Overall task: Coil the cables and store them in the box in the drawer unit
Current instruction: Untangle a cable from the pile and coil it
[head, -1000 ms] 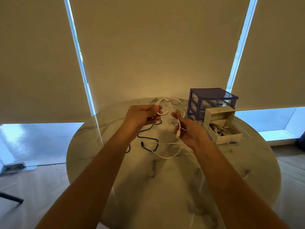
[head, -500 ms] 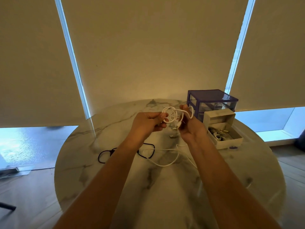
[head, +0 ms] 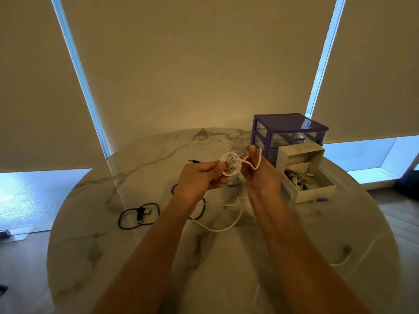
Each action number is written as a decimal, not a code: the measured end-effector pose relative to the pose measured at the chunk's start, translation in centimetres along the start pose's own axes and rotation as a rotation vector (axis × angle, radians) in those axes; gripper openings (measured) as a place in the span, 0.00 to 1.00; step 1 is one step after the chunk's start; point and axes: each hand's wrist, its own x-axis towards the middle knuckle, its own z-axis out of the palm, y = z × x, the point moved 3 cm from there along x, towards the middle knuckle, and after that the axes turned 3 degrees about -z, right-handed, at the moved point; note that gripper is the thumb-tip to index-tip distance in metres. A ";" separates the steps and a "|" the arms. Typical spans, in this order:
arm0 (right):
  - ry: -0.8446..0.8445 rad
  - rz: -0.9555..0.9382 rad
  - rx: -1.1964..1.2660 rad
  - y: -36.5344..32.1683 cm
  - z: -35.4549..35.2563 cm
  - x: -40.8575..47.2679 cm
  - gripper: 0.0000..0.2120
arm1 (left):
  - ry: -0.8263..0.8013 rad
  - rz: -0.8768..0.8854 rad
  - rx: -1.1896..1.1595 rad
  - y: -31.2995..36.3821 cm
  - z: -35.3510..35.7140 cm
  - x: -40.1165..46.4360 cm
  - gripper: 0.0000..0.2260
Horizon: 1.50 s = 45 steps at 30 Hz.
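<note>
The left hand pinches the small loops of the white cable so they do not spring apart. The right hand has its fingers curled round a bigger loop, held up beside the others — that looks like the way to add one more turn. The rest of the cable hangs down to the round table, so there is more to wind. A black cable lies loose on the table, not yet done. The white box sits open, just in front of the purple drawer unit — close by, likely so a coil can drop in with the ones already there.
</note>
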 end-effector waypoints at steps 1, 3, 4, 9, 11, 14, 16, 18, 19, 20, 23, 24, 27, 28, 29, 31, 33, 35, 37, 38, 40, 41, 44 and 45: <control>-0.011 0.030 0.044 0.2 0.1 -0.1 0.04 | 0.005 0.006 0.000 0.0 0.1 -0.1 0.09; -0.060 0.112 0.106 0.8 0.4 -0.1 0.06 | 0.024 0.021 -0.001 0.0 0.2 -0.2 0.10; -0.101 0.155 0.103 1.1 0.5 -0.2 0.06 | 0.039 0.026 0.000 0.0 0.2 -0.3 0.10; -0.252 0.255 -0.290 2.3 0.6 -1.2 0.07 | 0.129 0.024 -0.042 -0.1 -1.0 -0.4 0.11; -0.319 0.274 -0.315 2.6 0.8 -1.7 0.11 | 0.146 0.035 -0.037 -0.1 -1.2 -0.4 0.11; -0.421 0.289 -0.270 2.7 1.3 -2.4 0.12 | 0.193 0.045 -0.037 -0.1 -1.6 -0.6 0.10; -0.518 0.325 -0.249 2.6 1.5 -2.9 0.11 | 0.237 0.041 -0.052 -0.2 -2.2 -0.6 0.10; -0.595 0.395 -0.159 2.6 1.5 -3.3 0.12 | 0.271 0.038 -0.058 -0.4 -2.8 -0.6 0.10; -0.618 0.424 -0.102 2.6 1.6 -3.4 0.12 | 0.281 0.043 -0.054 -0.4 -3.0 -0.6 0.10; -0.639 0.434 -0.059 2.5 1.6 -3.5 0.11 | 0.284 0.050 -0.048 -0.4 -3.0 -0.6 0.09; -0.669 0.333 -0.102 2.4 1.9 -3.6 0.13 | 0.277 0.068 -0.044 -0.4 -2.9 -0.6 0.09; -0.658 0.283 -0.165 2.4 2.0 -3.7 0.13 | 0.276 0.074 -0.044 -0.4 -2.9 -0.6 0.09; -0.632 0.174 -0.418 2.1 2.0 -4.0 0.13 | 0.330 0.079 -0.086 -0.2 -3.9 -0.5 0.04; -0.639 0.158 -0.504 1.9 1.9 -4.0 0.15 | 0.352 0.079 -0.115 -0.1 -4.4 -0.5 0.03; -0.646 0.147 -0.593 1.7 1.8 -4.0 0.17 | 0.370 0.080 -0.140 -0.1 -4.9 -0.4 0.02; -0.645 0.115 -0.808 1.2 1.4 -3.9 0.17 | 0.395 0.088 -0.166 -0.1 -5.4 -0.3 0.03; -0.619 0.054 -1.071 1.0 0.8 -3.5 0.13 | 0.416 0.099 -0.194 -0.1 -5.6 -0.3 0.06; -0.542 -0.030 -1.278 1.1 0.2 -2.6 0.10 | 0.446 0.110 -0.222 -0.1 -5.9 -0.3 0.08; -0.442 -0.106 -1.384 1.0 -0.5 -1.6 0.09 | 0.473 0.127 -0.250 0.1 -6.4 -0.3 0.05; -0.399 -0.144 -1.422 0.8 -0.8 -1.1 0.09 | 0.486 0.135 -0.277 0.1 -6.7 -0.3 0.04; -0.339 -0.216 -1.481 0.4 -1.2 -0.6 0.10 | 0.521 0.149 -0.319 0.1 -7.3 -0.2 0.06; -0.310 -0.244 -1.496 0.3 -1.4 -0.4 0.10 | 0.535 0.155 -0.326 0.1 -7.6 -0.2 0.08; -0.241 -0.271 -1.541 -0.1 -1.7 0.1 0.12 | 0.542 0.167 -0.345 0.0 -7.7 -0.1 0.11; -0.225 -0.269 -1.552 -0.2 -1.8 0.2 0.12 | 0.541 0.173 -0.352 0.0 -7.7 -0.1 0.11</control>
